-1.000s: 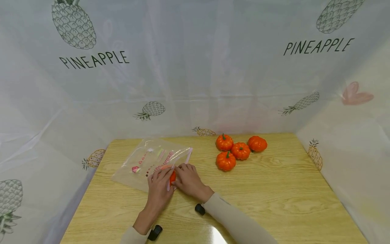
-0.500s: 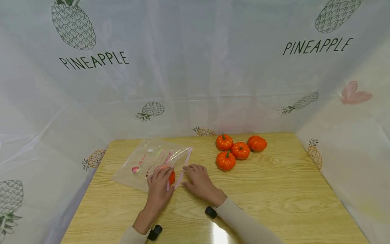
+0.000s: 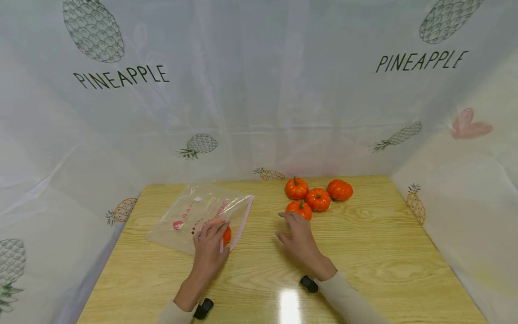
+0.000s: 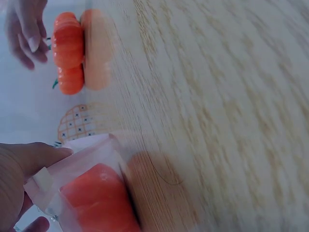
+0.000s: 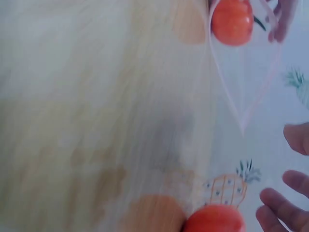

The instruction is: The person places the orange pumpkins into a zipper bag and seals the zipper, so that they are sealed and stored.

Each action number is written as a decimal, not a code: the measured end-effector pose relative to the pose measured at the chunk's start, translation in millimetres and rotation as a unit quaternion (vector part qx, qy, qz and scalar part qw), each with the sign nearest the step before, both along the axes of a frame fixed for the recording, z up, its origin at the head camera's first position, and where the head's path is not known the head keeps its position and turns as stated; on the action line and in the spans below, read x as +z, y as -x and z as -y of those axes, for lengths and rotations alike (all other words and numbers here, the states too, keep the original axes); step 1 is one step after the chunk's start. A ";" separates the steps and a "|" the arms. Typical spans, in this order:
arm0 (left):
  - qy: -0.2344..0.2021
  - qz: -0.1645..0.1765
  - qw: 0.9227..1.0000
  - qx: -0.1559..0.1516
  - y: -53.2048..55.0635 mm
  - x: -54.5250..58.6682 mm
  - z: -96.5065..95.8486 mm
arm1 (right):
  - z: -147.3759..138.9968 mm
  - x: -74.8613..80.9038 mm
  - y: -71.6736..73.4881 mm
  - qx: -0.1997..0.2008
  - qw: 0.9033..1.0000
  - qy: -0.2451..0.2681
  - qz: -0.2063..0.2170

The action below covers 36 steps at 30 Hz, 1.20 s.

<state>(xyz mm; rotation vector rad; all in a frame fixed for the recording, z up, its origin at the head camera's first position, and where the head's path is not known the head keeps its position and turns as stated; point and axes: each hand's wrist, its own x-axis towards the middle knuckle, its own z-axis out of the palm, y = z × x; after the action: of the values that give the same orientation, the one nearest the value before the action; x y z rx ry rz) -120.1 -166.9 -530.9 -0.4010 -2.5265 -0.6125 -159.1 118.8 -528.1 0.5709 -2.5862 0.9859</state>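
Note:
My left hand (image 3: pixel 209 248) holds up the mouth edge of a clear printed zip bag (image 3: pixel 170 231) with a pink strip. Just inside the mouth sits a small orange pumpkin (image 3: pixel 227 235), partly hidden by that hand; the left wrist view shows the bagged pumpkin (image 4: pixel 99 200) up close. My right hand (image 3: pixel 302 243) hovers with spread, slightly bent fingers and nothing in them. Its fingertips overlap the front of the nearest loose pumpkin (image 3: pixel 299 209) in the head view; whether they touch cannot be told.
Behind that one stand more pumpkins, a back-left one (image 3: pixel 296 188), a middle one (image 3: pixel 318 200) and one on its side (image 3: pixel 340 190). They rest on a wooden table (image 3: pixel 376 252). A pale pineapple-print curtain (image 3: pixel 259 90) encloses its back and sides.
My right hand has let go of the bag's mouth and moved right to the loose pumpkins. The left hand has stayed at the bag, and the bagged pumpkin is in the same place.

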 end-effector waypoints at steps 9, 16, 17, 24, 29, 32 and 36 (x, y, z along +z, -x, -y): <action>-0.007 0.020 1.000 0.005 -1.5 1.8 1.6 | -33.2 -4.6 -1.6 -0.071 0.997 0.007 -0.038; -0.005 0.030 0.999 0.011 -2.9 3.5 -0.5 | -45.8 -5.1 0.8 -0.086 0.996 -0.013 -0.028; -0.005 0.030 0.999 0.012 -2.7 3.6 -0.8 | -47.0 -5.4 1.3 -0.087 0.996 -0.016 -0.024; -0.002 0.028 1.000 0.011 -0.1 3.6 -2.7 | -52.7 -7.1 5.5 -0.096 0.995 -0.030 0.010; 0.001 0.028 1.000 0.011 1.4 4.0 -4.4 | -54.3 -6.7 9.7 -0.101 0.994 -0.035 0.029; 0.001 0.028 1.000 0.010 2.3 3.9 -4.9 | -53.4 -6.3 12.8 -0.105 0.992 -0.041 0.048; -0.002 0.029 1.000 0.009 3.0 3.9 -5.7 | -51.9 -6.2 16.5 -0.109 0.991 -0.046 0.069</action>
<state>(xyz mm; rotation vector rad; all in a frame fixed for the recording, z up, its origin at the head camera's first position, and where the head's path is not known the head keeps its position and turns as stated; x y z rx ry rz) -123.1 -161.3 -527.1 -0.3648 -2.5801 -0.6311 -175.6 170.7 -534.3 0.2410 -2.7548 0.8645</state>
